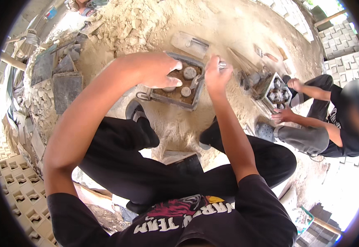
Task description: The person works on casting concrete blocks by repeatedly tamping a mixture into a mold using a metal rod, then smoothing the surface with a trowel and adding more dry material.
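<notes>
Between my feet a square dark metal frame holds brown sand with several pale round pieces set in it. My left hand reaches over the frame's left side, thumb and fingers spread, their tips whitened with powder. It partly hides the frame and one round piece. My right hand is closed round the handle of a small trowel at the frame's right side. The trowel's blade points down into the frame beside the round pieces. A metal loop handle sticks out at the frame's near left corner.
A board with a metal tool lies beyond the frame. Loose sand and lumps pile up behind. At right, a co-worker handles a hexagonal mould. Dark flat plates lie at left; patterned blocks stand lower left.
</notes>
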`<state>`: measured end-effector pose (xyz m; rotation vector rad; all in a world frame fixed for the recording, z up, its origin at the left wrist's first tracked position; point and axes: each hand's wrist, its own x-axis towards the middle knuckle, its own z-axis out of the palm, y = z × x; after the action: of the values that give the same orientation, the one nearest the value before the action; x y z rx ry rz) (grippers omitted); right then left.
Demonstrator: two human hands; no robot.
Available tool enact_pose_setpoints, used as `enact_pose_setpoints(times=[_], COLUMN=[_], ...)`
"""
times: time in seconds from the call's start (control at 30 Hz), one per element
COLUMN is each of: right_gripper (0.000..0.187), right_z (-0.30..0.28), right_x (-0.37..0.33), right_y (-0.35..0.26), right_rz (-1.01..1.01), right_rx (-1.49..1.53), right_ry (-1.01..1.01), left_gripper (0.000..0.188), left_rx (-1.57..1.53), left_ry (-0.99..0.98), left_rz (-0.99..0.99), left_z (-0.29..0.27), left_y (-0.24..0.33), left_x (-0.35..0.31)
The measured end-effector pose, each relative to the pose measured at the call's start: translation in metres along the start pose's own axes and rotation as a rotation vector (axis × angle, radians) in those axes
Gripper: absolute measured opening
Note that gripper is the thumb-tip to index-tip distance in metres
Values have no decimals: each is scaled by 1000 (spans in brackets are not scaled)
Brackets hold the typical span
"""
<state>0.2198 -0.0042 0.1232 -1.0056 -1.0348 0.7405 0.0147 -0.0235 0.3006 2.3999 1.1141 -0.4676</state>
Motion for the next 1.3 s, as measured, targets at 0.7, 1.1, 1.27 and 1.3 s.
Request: enact_pose_setpoints(times=[0.7, 1.1, 1.27, 1.3], right_gripper=[28, 33, 32, 32], right_z=[-7, -1, 15, 9], right_x=[1, -62, -55, -60], right_y=[-11, -41, -60, -64], right_rz=[324, 163, 345, 324], right_rx=[-239, -192, -239, -257], right_ry=[-31, -82, -197, -203], left_gripper=[61, 63, 63, 63], left_rx=[-98, -89, -48, -79], left_ry=[54, 13, 119, 90], left_rz=[-25, -29, 23, -14], left_z=[-19, -21, -17, -18], left_y=[-13, 3, -8, -9], left_x=[35, 30, 26, 24])
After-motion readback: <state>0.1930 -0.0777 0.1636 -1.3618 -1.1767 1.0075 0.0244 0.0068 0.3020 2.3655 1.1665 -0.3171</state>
